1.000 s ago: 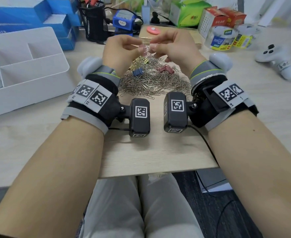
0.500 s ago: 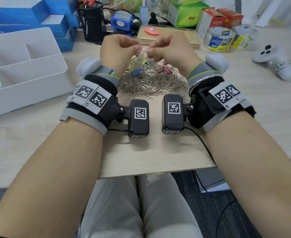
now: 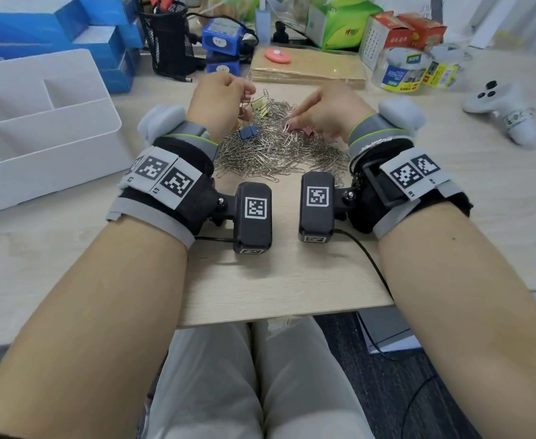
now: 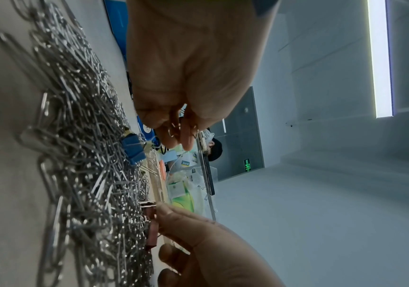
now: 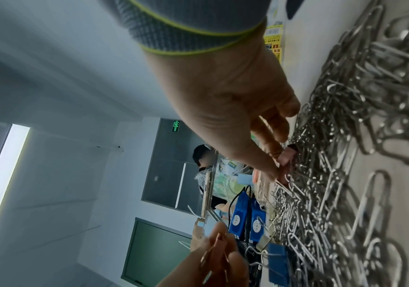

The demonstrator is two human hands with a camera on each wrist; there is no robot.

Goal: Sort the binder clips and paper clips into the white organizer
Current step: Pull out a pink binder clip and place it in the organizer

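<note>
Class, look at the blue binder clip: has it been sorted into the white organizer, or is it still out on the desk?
Out. The blue binder clip lies on the paper clip pile between both hands; the white organizer stands apart.

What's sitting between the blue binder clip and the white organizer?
Head view: the left hand and wrist; past them bare desk runs from the blue binder clip to the white organizer.

White game controller (image 3: pixel 501 110) beside tape rolls (image 3: pixel 401 71)

Black wrist straps (image 3: pixel 178 198) with grey bands, square-code tags – black camera pods (image 3: pixel 253 217), thin cable; pale trousers (image 3: pixel 228 381).
</note>
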